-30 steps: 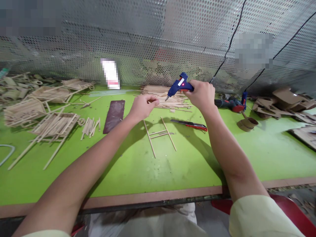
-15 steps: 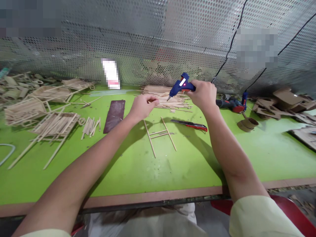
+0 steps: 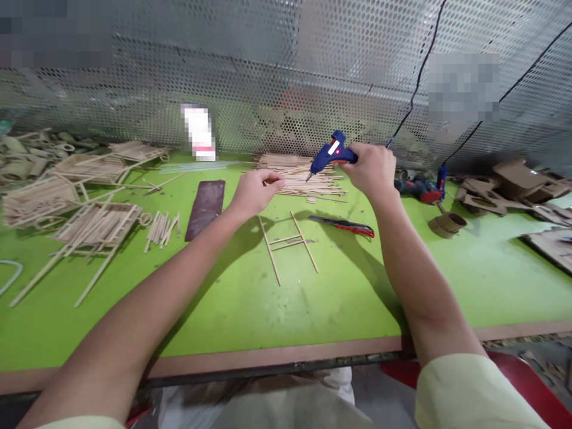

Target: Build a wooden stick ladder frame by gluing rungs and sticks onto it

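Observation:
My right hand is wrapped around a blue hot glue gun, raised above the table with its nozzle tilted down to the left and a small red light lit. My left hand is in a pinch at the left side of a pile of thin wooden sticks; whatever its fingertips hold, if anything, is too small to make out. Below both hands a stick frame lies flat, two long sticks joined by two crosspieces. A red and black utility knife rests to the right of the frame.
Left stand small stick-built carts, short cut sticks and a dark brown sanding sheet. Clear glue sticks lie behind. Right are a power tool, a bamboo cup and cardboard pieces. A perforated metal screen rises behind.
My right hand and the glue gun have shifted very slightly right. The left hand keeps its pinch almost in place, and the stick frame lies as before.

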Tool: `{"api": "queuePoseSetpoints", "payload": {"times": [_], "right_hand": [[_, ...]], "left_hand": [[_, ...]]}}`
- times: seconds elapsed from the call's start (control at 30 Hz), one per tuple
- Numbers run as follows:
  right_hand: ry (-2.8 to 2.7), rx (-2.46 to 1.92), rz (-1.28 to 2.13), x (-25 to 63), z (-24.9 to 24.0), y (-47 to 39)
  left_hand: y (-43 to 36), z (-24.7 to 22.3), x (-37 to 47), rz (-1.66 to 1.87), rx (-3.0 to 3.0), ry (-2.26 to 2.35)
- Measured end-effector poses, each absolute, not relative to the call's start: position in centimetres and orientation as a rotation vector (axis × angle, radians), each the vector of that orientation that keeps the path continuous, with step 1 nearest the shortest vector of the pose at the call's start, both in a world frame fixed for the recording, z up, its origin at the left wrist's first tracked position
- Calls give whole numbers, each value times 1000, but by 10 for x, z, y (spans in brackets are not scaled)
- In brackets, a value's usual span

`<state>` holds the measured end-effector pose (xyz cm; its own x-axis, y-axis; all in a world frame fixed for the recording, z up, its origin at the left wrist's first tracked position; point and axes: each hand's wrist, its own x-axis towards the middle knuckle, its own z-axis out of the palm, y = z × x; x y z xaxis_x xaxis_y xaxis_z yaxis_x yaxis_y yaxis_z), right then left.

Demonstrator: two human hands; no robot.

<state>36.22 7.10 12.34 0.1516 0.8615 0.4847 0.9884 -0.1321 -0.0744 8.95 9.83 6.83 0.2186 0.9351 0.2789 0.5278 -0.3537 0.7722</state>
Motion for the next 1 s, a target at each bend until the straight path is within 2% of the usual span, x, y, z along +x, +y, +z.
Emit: {"api": "queuePoseSetpoints", "payload": {"times": [1.0], "right_hand": [[-1806, -2095, -484, 370, 114, 78]], "left_hand": [[103, 72, 85, 1075, 1954, 1344]]}}
